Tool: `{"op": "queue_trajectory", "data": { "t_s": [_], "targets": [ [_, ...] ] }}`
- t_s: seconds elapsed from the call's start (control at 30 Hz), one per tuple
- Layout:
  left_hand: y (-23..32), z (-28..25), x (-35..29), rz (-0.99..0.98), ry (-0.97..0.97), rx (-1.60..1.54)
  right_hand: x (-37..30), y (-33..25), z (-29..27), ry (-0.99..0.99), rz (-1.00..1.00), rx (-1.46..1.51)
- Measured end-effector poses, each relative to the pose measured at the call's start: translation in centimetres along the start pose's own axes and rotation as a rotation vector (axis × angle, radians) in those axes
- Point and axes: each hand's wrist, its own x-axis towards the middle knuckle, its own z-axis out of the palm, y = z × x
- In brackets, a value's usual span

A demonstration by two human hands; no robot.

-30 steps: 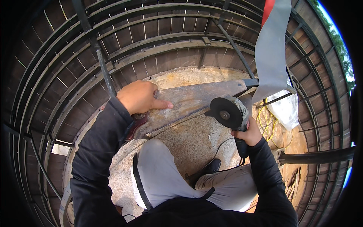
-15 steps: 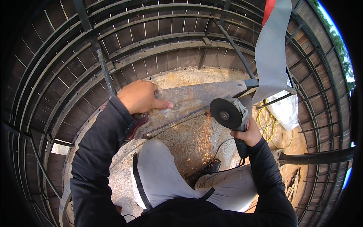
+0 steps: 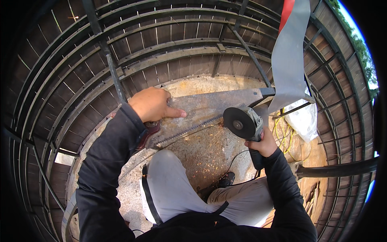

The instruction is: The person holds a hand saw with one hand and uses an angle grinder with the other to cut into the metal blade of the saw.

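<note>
A rusty handsaw [image 3: 201,105] lies slantwise in front of me, its toothed edge facing my knees. My left hand [image 3: 155,105] clasps its handle end, thumb flat on the blade; part of the red-brown handle shows below. In my right hand [image 3: 264,142] is an angle grinder [image 3: 253,121] with a dark round disc. The disc is close to the saw's toothed edge near the narrower end; whether they touch is hidden. Orange sparks scatter below the disc, over the floor and my legs. The saw's far tip rests at a dark metal bar [image 3: 267,92].
A grey strip with a red edge [image 3: 289,52] hangs at the upper right. Slatted walls with metal rails [image 3: 173,44] curve around me. A clear plastic bag [image 3: 302,119] and a yellow cord [image 3: 284,135] lie at the right, near a black pipe [image 3: 338,168].
The grinder has shifted very slightly left and down along the saw's edge. The spark stream has become more scattered. My left hand keeps its hold on the saw.
</note>
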Motion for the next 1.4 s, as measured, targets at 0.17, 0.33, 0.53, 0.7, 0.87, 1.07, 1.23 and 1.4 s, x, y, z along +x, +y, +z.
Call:
{"op": "queue_trajectory", "data": {
  "t_s": [0.17,0.33,0.53,0.7,0.87,1.07,1.23,1.4],
  "targets": [
    [0.5,-0.4,-0.1,-0.004,-0.029,0.035,-0.9,-1.4,-0.2,0.07,-0.082,0.019],
    [-0.3,0.3,0.7,0.043,-0.007,-0.008,-2.6,-1.5,-1.1,0.16,-0.042,0.045],
    [-1.2,1.5,1.2,0.093,0.072,-0.057,-5.0,-2.0,-1.9,0.349,-0.118,-0.049],
    [-0.8,1.4,1.1,0.074,0.069,-0.064,-6.8,-4.0,-2.1,0.356,-0.008,0.017],
    [-0.9,1.5,1.3,0.132,0.11,-0.05,-6.8,-3.6,-1.4,0.341,-0.074,0.006],
    [-0.6,0.8,0.7,0.051,0.013,-0.016,-5.8,-3.6,-0.6,0.238,-0.082,0.023],
    [-0.7,0.7,0.2,0.042,0.03,0.012,-4.8,-3.7,-0.4,0.197,-0.105,0.047],
    [0.1,0.1,-0.1,-0.008,0.002,0.014,-3.6,-2.0,-0.9,0.106,-0.084,-0.01]
  ]
}}
